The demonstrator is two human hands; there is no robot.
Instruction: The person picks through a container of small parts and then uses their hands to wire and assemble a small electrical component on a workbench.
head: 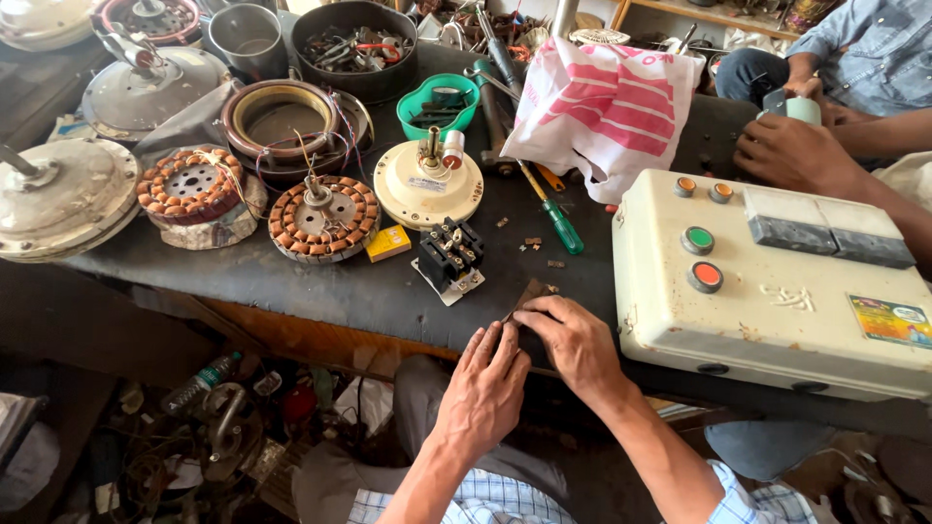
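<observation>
At the front edge of the dark workbench (320, 281), my left hand (485, 378) and my right hand (573, 340) meet over a small, thin brown piece (529, 294). The fingers of both hands pinch or press it against the bench edge; most of it is hidden under them. Just beyond lies a black electrical contactor (451, 254) on a pale base plate, with a yellow box (388, 243) beside it. A cream control box (777, 281) with coloured push buttons stands right of my right hand.
Copper-wound fan stators (323, 218) (194, 186), a cream motor hub (428, 182), metal fan covers (58, 199), a green-handled screwdriver (558, 221), a green tray (437, 105) and a pink-and-white bag (602, 107) crowd the bench. Another person's hands (796, 146) work at the far right. Clutter lies on the floor below.
</observation>
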